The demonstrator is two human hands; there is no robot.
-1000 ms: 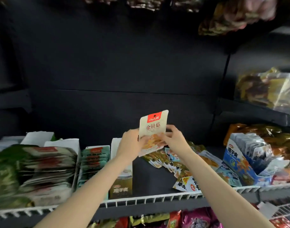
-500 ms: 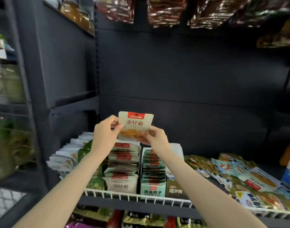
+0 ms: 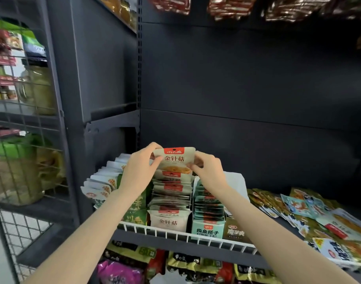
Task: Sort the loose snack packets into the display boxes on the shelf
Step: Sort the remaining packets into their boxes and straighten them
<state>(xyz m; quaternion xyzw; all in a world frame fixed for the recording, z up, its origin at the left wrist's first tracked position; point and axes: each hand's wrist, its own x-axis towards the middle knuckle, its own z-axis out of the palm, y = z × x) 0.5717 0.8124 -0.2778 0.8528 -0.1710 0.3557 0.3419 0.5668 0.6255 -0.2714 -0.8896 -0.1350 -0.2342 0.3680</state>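
Observation:
A beige snack packet (image 3: pixel 175 159) with a red top label stands upright at the back of a row of matching beige packets (image 3: pixel 171 201). My left hand (image 3: pixel 138 171) pinches its left edge and my right hand (image 3: pixel 208 171) pinches its right edge. The packet's bottom edge is down among the row in the display box (image 3: pixel 168 222). To the right stands a teal display box (image 3: pixel 207 229) full of dark packets. Loose snack packets (image 3: pixel 302 210) lie spread on the shelf at the right.
A white wire rail (image 3: pixel 185 236) runs along the shelf's front edge. White packets (image 3: pixel 106 181) and green packets (image 3: pixel 134 214) fill the left end. A brown box (image 3: pixel 236 230) stands beside the teal one. Bags hang above and fill the lower shelf (image 3: pixel 134 269). A wire rack (image 3: pixel 22 119) stands left.
Both hands have carried the beige packet left from above the loose pile and lowered it into the back of the matching row. The view has swung left.

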